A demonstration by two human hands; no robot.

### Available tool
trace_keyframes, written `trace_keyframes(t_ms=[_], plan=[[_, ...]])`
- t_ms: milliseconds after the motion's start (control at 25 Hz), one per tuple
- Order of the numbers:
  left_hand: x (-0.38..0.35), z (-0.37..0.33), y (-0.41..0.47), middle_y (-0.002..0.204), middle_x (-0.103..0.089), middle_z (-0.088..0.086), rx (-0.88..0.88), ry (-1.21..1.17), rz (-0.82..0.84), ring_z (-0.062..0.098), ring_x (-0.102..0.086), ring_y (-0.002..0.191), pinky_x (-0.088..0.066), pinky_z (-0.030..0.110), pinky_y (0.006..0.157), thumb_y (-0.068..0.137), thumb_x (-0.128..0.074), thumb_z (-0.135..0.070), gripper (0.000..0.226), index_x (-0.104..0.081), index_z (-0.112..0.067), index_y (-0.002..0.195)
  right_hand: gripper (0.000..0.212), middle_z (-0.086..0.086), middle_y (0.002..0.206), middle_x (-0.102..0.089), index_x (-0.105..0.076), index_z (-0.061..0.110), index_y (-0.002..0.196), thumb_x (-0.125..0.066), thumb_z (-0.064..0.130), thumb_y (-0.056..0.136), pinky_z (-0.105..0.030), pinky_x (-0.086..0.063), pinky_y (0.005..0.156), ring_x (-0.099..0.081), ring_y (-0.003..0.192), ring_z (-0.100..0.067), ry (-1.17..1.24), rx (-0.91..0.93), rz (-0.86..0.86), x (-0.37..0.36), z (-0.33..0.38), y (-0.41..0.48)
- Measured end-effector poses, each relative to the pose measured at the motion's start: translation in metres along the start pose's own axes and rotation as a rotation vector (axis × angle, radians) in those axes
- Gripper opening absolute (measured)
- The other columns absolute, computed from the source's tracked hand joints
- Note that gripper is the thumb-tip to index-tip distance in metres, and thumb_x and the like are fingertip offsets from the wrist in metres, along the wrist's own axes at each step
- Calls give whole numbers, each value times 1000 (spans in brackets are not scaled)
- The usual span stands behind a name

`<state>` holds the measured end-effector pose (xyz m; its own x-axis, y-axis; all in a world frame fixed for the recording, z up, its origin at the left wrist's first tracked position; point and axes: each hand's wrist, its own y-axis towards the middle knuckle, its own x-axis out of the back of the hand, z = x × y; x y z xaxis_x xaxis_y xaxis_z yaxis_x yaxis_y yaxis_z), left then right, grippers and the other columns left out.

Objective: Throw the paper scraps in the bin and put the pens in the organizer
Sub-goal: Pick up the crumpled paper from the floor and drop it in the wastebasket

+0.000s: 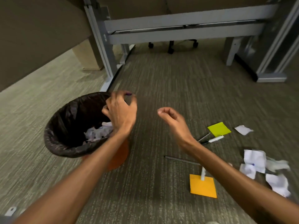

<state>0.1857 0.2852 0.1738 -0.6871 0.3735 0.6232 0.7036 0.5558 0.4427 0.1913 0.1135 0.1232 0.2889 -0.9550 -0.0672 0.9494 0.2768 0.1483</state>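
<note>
An orange bin [119,156] lined with a black bag [68,120] stands on the carpet at left, with crumpled white paper [98,131] inside. My left hand [121,110] hovers over the bin's right rim, fingers spread and empty. My right hand [171,120] hangs in the air to the right of the bin, fingers loosely curled, holding nothing. On the floor at right lie a white marker [216,139], a thin dark pen [181,159], another white pen [203,173] over an orange sticky note [203,187], a green sticky note [219,129] and several white paper scraps [255,160]. No organizer is visible.
A grey desk frame [186,29] spans the back, with its legs at left [105,50] and right [231,50]. Chair casters [170,50] show beneath it. A small paper scrap [243,130] lies beside the green note.
</note>
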Motion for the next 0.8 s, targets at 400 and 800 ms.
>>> trace_keyframes(t_ms=[400,800], plan=[[-130,-65,-155,132,-56,4,-406,-94,879,25,-52,123,-41,34,100,91,-61,-33,44,-55,-19,132,26,2,122,-63,-66,21,119,-62,16,93,-31,-45,97,-58,112,-14,-614,-89,-331,225,-24,-113],[-233,-109,-273,129,-59,3,-364,-96,1112,24,-56,119,-43,31,93,82,-72,-33,48,-59,-20,126,43,-8,123,-60,-59,13,126,-70,17,84,-35,-45,92,-58,112,-27,-880,-332,-592,347,-82,-218]])
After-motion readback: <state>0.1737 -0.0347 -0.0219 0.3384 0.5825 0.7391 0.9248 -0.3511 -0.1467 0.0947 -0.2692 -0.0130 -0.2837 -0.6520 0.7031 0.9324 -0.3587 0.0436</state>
